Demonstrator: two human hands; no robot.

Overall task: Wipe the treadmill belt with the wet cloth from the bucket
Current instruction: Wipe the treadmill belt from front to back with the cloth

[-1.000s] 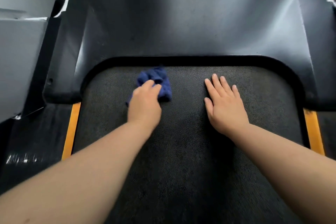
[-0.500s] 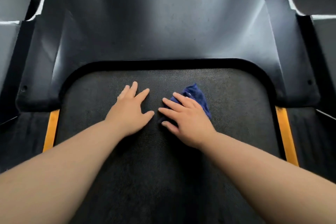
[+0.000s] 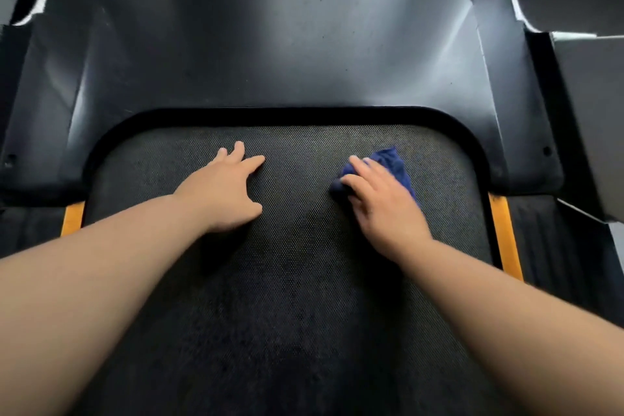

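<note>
Right hand (image 3: pixel 381 203) presses crumpled dark-blue cloth (image 3: pixel 395 164) onto black textured treadmill belt (image 3: pixel 304 297), front right; fingers (image 3: pixel 366 167) seemingly flat, blurred. Left hand (image 3: pixel 223 192) splayed, empty. Unpinched cloth could bunch, skipping patches.

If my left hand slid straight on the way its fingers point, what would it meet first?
Probably the black raised rim of the dark plastic motor cover; only bare textured black belt lies before the left hand. The crumpled blue cloth sits aside, rightward.

A dark glossy cover (image 3: pixel 287 44) rises ahead, orange side strips (image 3: pixel 505 236) flanking.
</note>
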